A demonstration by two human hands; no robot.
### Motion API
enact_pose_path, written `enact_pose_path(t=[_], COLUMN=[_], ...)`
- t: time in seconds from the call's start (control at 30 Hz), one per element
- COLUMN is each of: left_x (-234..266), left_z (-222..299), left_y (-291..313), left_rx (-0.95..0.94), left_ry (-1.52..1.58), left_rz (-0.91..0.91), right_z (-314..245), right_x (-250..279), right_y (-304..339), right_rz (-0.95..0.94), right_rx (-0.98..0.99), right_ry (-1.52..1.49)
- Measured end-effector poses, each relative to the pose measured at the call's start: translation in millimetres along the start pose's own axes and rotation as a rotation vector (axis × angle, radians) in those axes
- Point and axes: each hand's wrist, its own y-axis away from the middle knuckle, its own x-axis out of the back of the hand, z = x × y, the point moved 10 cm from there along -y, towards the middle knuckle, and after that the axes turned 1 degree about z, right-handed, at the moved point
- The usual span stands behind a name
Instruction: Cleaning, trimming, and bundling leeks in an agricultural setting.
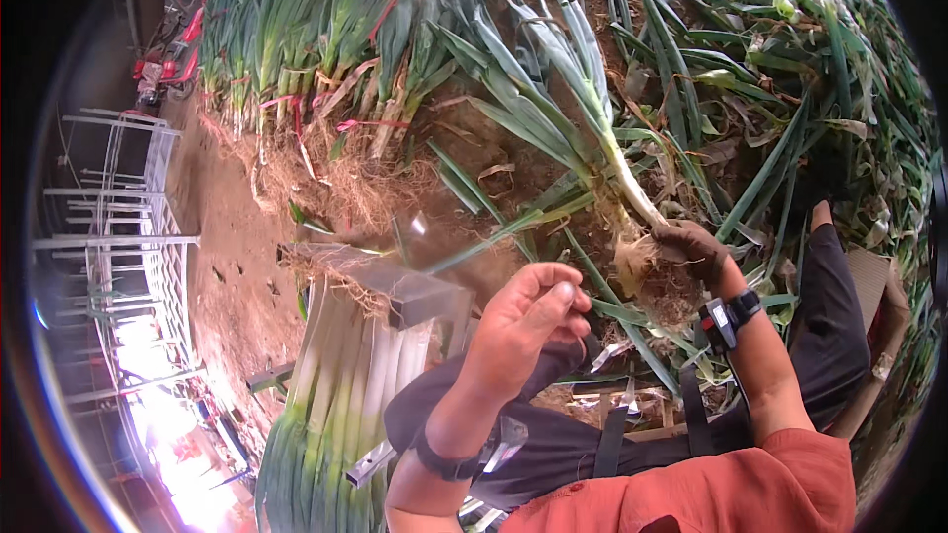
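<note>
My right hand (694, 253), dark as if gloved, grips a leek (624, 176) by its white lower stem, its green leaves fanning up and away to the left. Close against this leek lies another stem with a ragged root clump (637, 262), just left of the hand; whether the hand holds it too is unclear. My left hand (528, 321) is bare and raised over my lap, its fingers curled in toward the thumb, with nothing visible in them. Below and left of it, trimmed leeks (341, 365) with pale stems lie side by side under a metal bracket (395, 286).
Bundles of rooted leeks tied with red bands (316, 49) stand at the far left. A large heap of loose leaves (829, 49) covers the right side. White metal racks (148, 217) line the left edge. Beside my right leg is a cardboard piece (874, 286).
</note>
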Motion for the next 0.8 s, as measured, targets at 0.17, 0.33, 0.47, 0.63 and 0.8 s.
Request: enact_pose_path(t=[0.17,0.33,0.47,0.63,0.8], left_x=[-20.6,-25.8,-71.8,-100.8,-98.0], left_z=[-18.7,-109.5,-129.9,-101.6,-118.5], left_y=[-15.7,-43.4,-65.5,-103.1,-115.7], left_rx=[-0.015,0.176,0.166,-0.140,-0.043], left_ry=[-0.196,-0.501,-0.183,0.717,0.702], left_rz=[-0.028,-0.063,-0.127,-0.574,-0.025], right_z=[-48.7,-55.9,-77.0,-41.5,3.2], right_x=[-12.3,-20.4,-21.7,-35.5,-20.5], right_y=[71.6,140.0,217.5,274.7,277.5], right_rz=[0.079,0.230,0.187,0.156,0.265], right_rx=[0.174,0.199,0.489,0.485,0.370], right_ry=[0.207,0.370,0.559,0.710,0.919])
